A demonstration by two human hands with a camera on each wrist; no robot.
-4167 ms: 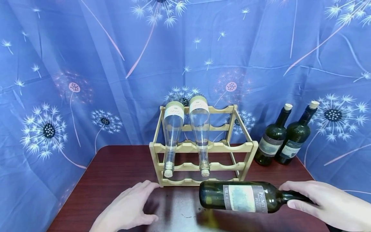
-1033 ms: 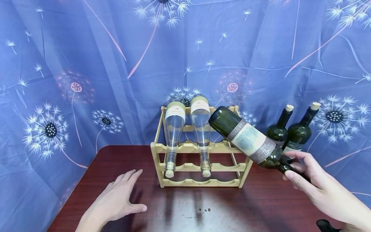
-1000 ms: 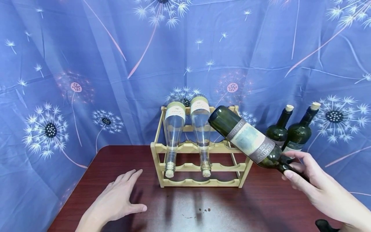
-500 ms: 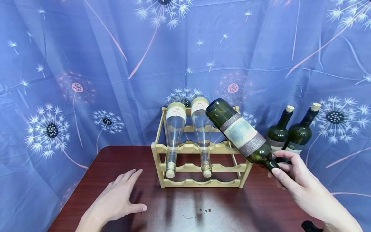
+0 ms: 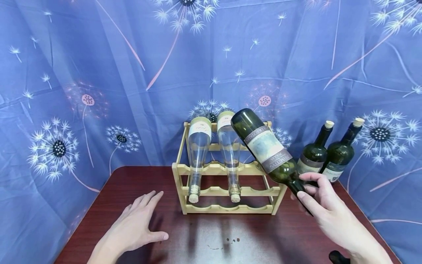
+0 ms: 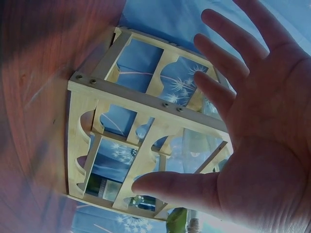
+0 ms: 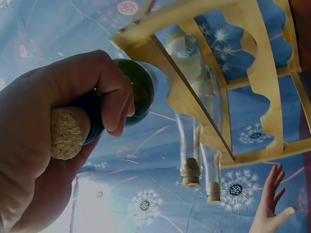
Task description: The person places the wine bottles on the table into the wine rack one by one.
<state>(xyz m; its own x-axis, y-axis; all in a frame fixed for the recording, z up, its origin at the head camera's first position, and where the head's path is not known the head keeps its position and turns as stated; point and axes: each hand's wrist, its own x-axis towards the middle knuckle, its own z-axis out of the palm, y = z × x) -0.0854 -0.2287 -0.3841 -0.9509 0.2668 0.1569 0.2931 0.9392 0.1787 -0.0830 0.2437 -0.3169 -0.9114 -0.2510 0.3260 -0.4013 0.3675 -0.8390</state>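
Observation:
My right hand (image 5: 324,203) grips the neck of a dark green wine bottle (image 5: 263,146), its base tilted up and to the left. The bottle overlaps the right part of a wooden wine rack (image 5: 217,209) in the head view. From the right wrist, its cork (image 7: 68,133) shows beside my palm. Two clear bottles, a left one (image 5: 199,146) and a right one (image 5: 228,143), lie on the rack's top tier, corks toward me. My left hand (image 5: 132,223) is spread, palm down, left of the rack and holds nothing; the left wrist view shows its straight fingers.
Two more corked green bottles, one (image 5: 311,156) beside another (image 5: 339,152), stand upright right of the rack. A dark red table (image 5: 138,183) lies under everything, and a blue dandelion-print curtain (image 5: 115,73) hangs behind. A black object (image 5: 337,256) shows under my right wrist.
The green bottle first lay level in front of the rack; my right hand has raised and tilted it, then carried it leftward over the rack. My left hand drew back slightly, then stayed nearly still.

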